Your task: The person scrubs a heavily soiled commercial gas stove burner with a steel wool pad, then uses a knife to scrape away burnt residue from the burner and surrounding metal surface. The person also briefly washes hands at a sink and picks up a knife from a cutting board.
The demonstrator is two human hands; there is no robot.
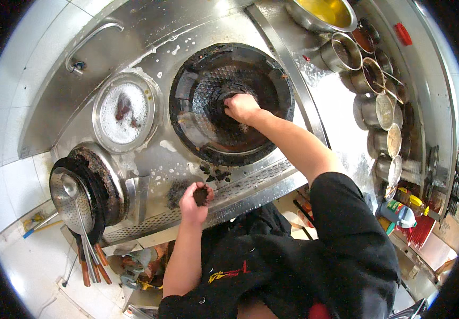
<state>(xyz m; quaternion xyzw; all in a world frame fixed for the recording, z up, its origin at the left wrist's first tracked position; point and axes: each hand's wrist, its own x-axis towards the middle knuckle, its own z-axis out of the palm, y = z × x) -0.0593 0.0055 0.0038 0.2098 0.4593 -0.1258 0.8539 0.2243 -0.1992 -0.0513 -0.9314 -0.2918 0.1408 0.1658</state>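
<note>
A large dark ring-shaped burner well (209, 131), wet and ridged inside, is set in the steel counter. Deep in its middle is my right hand (242, 107), fingers curled; whether it grips anything is hidden. Cupped upward near the counter's front edge, my left hand (195, 201) holds a clump of dark debris (201, 195). Several dark flakes (215, 173) lie on the counter between my left hand and the ring. To the left of the ring stands a round metal basin (98, 115) with white suds and dark reddish-brown matter in it.
Stacked woks (111, 191) with a perforated steel skimmer (62, 199) and a ladle stand at the left. A curved faucet (94, 35) is at the upper left. Metal pots (329, 56) line the right side, below a steel bowl of yellow liquid (313, 24). Bottles (397, 215) stand at the right.
</note>
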